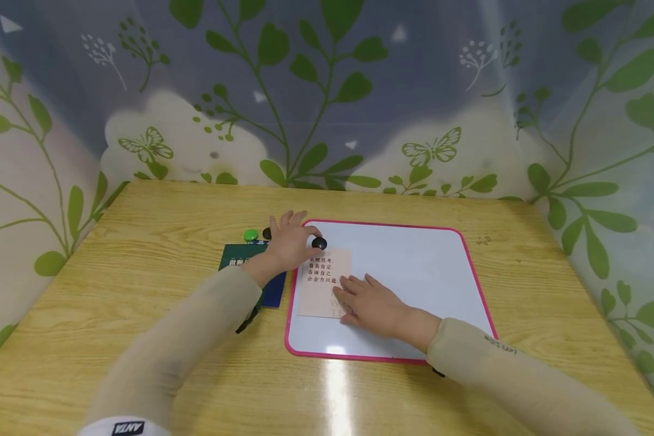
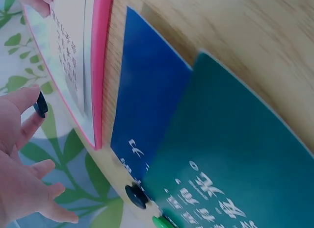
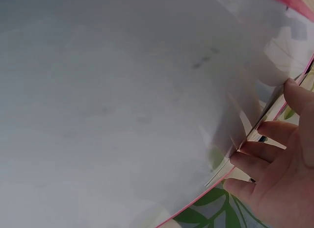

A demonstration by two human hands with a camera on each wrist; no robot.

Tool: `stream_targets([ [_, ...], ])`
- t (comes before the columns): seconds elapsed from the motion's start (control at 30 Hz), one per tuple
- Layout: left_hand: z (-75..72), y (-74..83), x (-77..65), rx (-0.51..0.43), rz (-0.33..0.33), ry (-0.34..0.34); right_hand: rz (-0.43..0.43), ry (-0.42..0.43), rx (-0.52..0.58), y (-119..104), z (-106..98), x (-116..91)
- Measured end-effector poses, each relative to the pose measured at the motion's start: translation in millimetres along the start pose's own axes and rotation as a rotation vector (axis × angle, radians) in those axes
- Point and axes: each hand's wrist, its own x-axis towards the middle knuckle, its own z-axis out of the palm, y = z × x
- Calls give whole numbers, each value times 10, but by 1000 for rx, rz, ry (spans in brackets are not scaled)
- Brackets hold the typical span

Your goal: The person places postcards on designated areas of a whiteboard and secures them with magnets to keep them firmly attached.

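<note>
Between thumb and index finger my left hand (image 1: 290, 247) pinches a round black magnet (image 1: 319, 243), held just over the top edge of a pale pink card (image 1: 321, 297) printed with dark characters. The left wrist view shows the same black magnet (image 2: 40, 105) edge-on, with the other fingers spread. My right hand (image 1: 375, 304) rests with its fingers extended on the card's right edge; in the right wrist view its fingertips (image 3: 236, 158) lie along that edge. The card lies on the left part of a pink-rimmed whiteboard (image 1: 414, 272).
Left of the whiteboard, a green card (image 2: 235, 130) overlaps a blue card (image 2: 147, 81) on the wooden table (image 1: 196, 375). A green magnet (image 1: 251, 235) and another black magnet (image 2: 136, 195) sit at those cards' top edge. A leaf-patterned wall covering (image 1: 327, 121) stands behind the table.
</note>
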Motion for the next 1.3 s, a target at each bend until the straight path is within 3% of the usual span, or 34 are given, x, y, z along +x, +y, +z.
stream_targets([
  [0.37, 107, 103, 93, 21, -10, -34, -5, 9, -30, 3, 4, -7],
  [0.93, 215, 72, 109, 47, -9, -65, -7, 2, -39, -17, -18, 7],
  [1.13, 207, 38, 89, 55, -6, -85, -2, -44, 51, 34, -105, -26],
  [1.3, 163, -64, 19, 24, -14, -63, 31, 4, 89, 108, -195, -69],
])
